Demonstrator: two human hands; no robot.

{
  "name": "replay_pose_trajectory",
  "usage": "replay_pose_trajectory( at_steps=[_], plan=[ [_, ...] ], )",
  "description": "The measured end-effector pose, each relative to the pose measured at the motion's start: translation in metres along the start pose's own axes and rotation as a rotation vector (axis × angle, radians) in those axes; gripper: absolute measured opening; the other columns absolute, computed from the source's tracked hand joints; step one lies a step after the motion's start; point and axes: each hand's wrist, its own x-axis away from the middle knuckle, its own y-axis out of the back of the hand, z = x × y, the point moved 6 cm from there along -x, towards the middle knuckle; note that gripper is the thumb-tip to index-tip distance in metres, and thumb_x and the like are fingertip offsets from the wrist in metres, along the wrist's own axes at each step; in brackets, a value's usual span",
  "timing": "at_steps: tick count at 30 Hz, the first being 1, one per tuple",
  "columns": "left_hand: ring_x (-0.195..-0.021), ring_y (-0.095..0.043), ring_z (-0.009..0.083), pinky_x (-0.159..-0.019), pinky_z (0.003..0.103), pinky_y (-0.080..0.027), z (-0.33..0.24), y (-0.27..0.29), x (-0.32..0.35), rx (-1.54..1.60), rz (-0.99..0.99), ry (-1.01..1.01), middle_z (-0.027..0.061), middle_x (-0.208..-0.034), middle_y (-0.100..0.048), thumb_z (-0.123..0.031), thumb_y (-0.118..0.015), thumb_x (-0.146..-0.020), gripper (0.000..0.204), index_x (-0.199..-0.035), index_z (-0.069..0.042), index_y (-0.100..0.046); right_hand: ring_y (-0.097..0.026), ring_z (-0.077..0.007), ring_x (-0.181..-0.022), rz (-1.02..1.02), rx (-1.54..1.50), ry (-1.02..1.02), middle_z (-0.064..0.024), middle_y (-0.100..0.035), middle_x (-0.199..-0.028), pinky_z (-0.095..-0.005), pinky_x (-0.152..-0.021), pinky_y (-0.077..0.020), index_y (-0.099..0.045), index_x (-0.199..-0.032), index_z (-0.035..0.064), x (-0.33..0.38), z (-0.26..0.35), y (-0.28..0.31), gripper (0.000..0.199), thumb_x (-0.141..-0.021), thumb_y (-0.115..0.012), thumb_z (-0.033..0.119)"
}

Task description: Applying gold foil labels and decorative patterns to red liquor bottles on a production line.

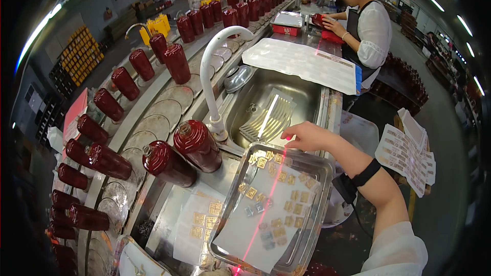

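My right hand (pixel 308 137) is over the far rim of a metal tray (pixel 321 209), beside the sink. Its fingers are bent and drawn together, pointing left; anything between them is too small to make out. Inside the tray, a white sheet (pixel 240 240) lies with several small gold character stickers (pixel 279 176) on and around it, some in what looks like shallow water. A second sheet with gold stickers (pixel 198 218) is on the metal counter left of the tray. At the lower edge, a small part of what seems my left hand (pixel 214 272) shows by the tray; its fingers are hidden.
A sink (pixel 312 84) with a translucent striped sheet (pixel 271 115) and a white curved faucet (pixel 205 66) lies ahead. Dark red bottles (pixel 197 145) stand left, more along the conveyor (pixel 148 128). A co-worker (pixel 371 25) handles something red at the far right. Printed sheets (pixel 406 156) hang right.
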Motion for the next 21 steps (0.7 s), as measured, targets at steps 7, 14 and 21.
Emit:
replay_pose_trajectory(
  at_steps=[7,14,21],
  plan=[
    [-0.079,-0.064,0.0319,-0.072,0.039,-0.052,-0.028,-0.029,-0.066,-0.042,0.044,0.050,0.0200,-0.088,-0.067,0.002,-0.061,-0.087,0.015,-0.099,0.008,-0.066,-0.064,-0.0294,-0.103,0.195,0.210,-0.044,-0.0106,-0.069,-0.105,-0.0416,-0.088,-0.0503,-0.063,-0.120,0.0191,-0.097,-0.049,-0.006,0.038,-0.083,-0.067,0.021],
    [-0.081,-0.066,0.0307,-0.075,0.037,-0.053,-0.061,-0.046,-0.095,-0.080,0.004,0.260,0.0209,-0.091,-0.068,0.002,-0.062,-0.086,0.018,-0.103,0.008,-0.065,-0.061,-0.0280,-0.108,0.325,0.374,0.091,-0.0059,-0.064,-0.118,-0.0424,-0.088,-0.0512,-0.057,-0.128,0.0266,-0.179,-0.059,-0.041,0.054,-0.076,-0.072,0.017],
    [-0.088,-0.068,0.0287,-0.083,0.035,-0.052,-0.069,-0.049,-0.094,-0.242,0.069,0.422,0.0142,-0.097,-0.071,-0.003,-0.065,-0.085,0.021,-0.106,0.000,-0.069,-0.057,-0.0248,-0.105,0.204,0.659,0.622,-0.0019,-0.060,-0.120,-0.0448,-0.083,-0.0505,-0.068,-0.108,0.0346,-0.215,-0.052,-0.099,0.029,-0.084,-0.057,0.022]
  ],
)
